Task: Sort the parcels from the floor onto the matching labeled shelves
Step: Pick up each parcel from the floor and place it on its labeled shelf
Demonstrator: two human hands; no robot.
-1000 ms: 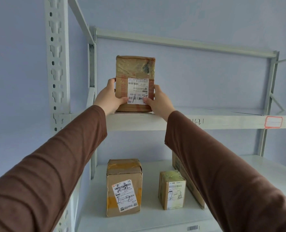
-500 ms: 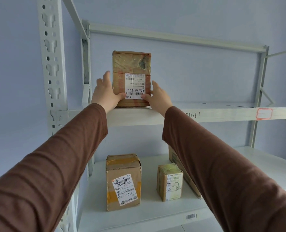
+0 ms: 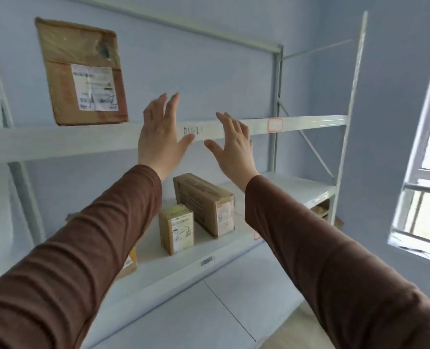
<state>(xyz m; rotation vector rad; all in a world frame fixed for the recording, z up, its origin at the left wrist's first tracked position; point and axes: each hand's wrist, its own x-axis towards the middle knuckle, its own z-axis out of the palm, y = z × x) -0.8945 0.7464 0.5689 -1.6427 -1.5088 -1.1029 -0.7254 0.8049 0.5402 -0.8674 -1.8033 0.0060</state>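
Note:
A worn brown parcel (image 3: 82, 74) with a white shipping label stands upright on the upper shelf (image 3: 57, 141) at the left. Neither hand touches it. My left hand (image 3: 161, 137) is open with fingers spread, held in front of the shelf edge to the right of the parcel. Beside it, also in front of the shelf edge, my right hand (image 3: 234, 149) is open too. Handwriting on the shelf edge shows between the two hands. On the lower shelf (image 3: 297, 187) stand a small taped parcel (image 3: 177, 227) and a longer parcel (image 3: 206, 204), both marked 2-2.
Another parcel (image 3: 129, 264) on the lower shelf is mostly hidden behind my left sleeve. A red-outlined label (image 3: 275, 125) sits on the upper shelf edge. Rack uprights (image 3: 350, 96) stand at the right, with a barred window (image 3: 425, 192) beyond. Pale floor tiles (image 3: 208, 311) lie below.
Both hands have let go of the brown parcel, which now stands alone on the upper shelf. The hands have moved right and opened. The view has swung to the right.

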